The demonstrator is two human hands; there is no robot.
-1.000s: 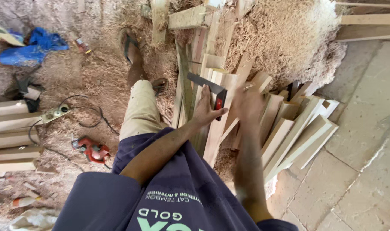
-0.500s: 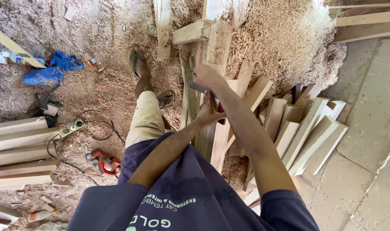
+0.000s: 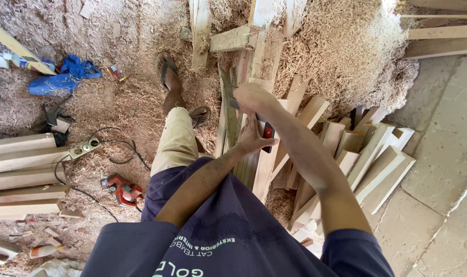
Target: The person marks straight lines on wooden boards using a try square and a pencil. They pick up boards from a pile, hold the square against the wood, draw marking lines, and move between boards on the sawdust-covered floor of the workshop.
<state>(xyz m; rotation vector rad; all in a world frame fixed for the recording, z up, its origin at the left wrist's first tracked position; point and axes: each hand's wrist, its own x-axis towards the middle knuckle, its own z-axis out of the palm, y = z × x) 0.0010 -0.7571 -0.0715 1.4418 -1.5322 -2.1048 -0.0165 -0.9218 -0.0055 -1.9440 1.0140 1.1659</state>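
Both hands [image 3: 251, 134] [image 3: 250, 96] on square [image 3: 264, 134] w/ plank [image 3: 261, 166]

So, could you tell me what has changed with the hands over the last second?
The right hand moved up from beside the left and now grips the top of the upright planks. The left hand stayed pressed against them by the red-handled square. Timber stack unchanged.

Wood shavings [image 3: 341, 46] cover the floor far and left. Pale paving slabs [image 3: 438, 169] lie right. Planks [image 3: 23, 169] are stacked at the left edge.
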